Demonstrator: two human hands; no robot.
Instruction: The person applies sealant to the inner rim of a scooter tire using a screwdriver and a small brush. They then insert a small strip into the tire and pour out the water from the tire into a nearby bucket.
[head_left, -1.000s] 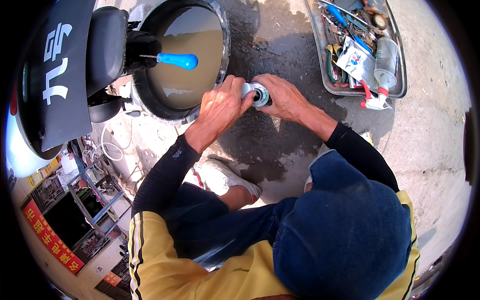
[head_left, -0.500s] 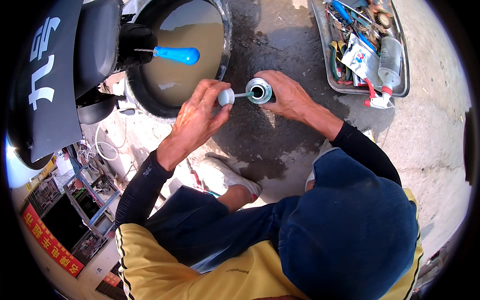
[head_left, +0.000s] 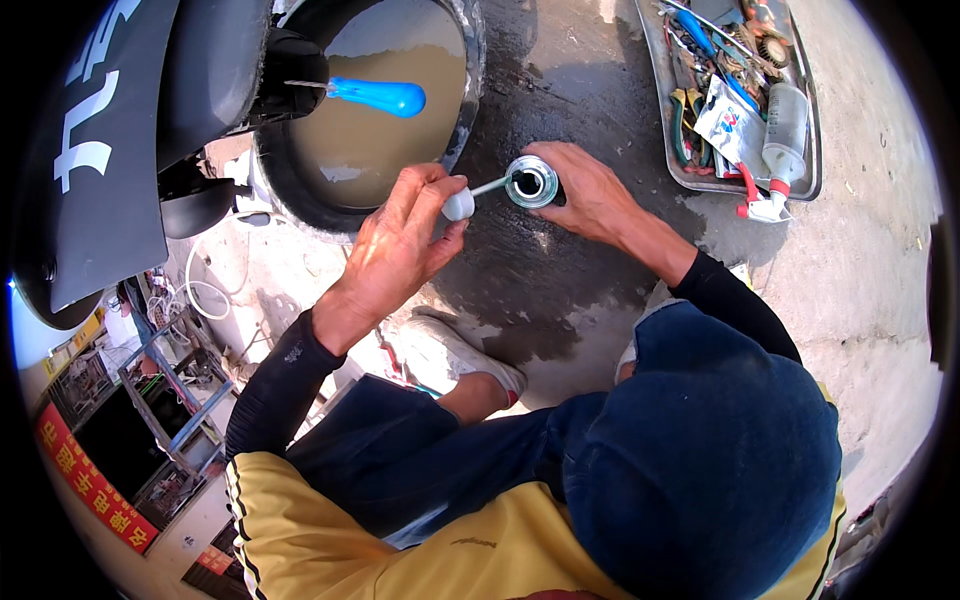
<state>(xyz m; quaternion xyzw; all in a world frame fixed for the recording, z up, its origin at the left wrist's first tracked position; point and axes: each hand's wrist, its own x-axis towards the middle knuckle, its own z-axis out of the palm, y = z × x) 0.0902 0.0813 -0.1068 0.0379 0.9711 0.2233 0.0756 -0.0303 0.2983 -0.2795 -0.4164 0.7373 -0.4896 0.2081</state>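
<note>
Metal can [head_left: 540, 186] at the upper middle of my view, its mouth turned up toward my camera, held over a dark wet patch of concrete ground [head_left: 545, 300]; to its left I have a round black tub [head_left: 472, 95] of murky brown water [head_left: 350, 140], and to its right a metal tray [head_left: 660, 95] where pliers [head_left: 679, 125] and a clear spray bottle [head_left: 787, 125] lie, the bottle's red and white trigger head reaching past the near rim. Both forearms come forward in black sleeves [head_left: 285, 385], the left slanting up and to the right, the right slanting up and to the left, so that I see the two hands face each other across a narrow gap; the right hand [head_left: 595, 205] is curled partway closed around the can from its right side, fingers toward the far side, thumb on the near side; the left hand [head_left: 385, 245] is drawn together at the fingertips only, pinching a small white lid [head_left: 458, 205], its back turned up to me; how its outer fingers lie I cannot tell. Against the tub I see a blue-handled tool [head_left: 380, 97], its thin shaft pointing left; thinnest is the pale green applicator stem [head_left: 488, 187], running from the lid to the can's mouth; how far its tip goes in I cannot tell.
</note>
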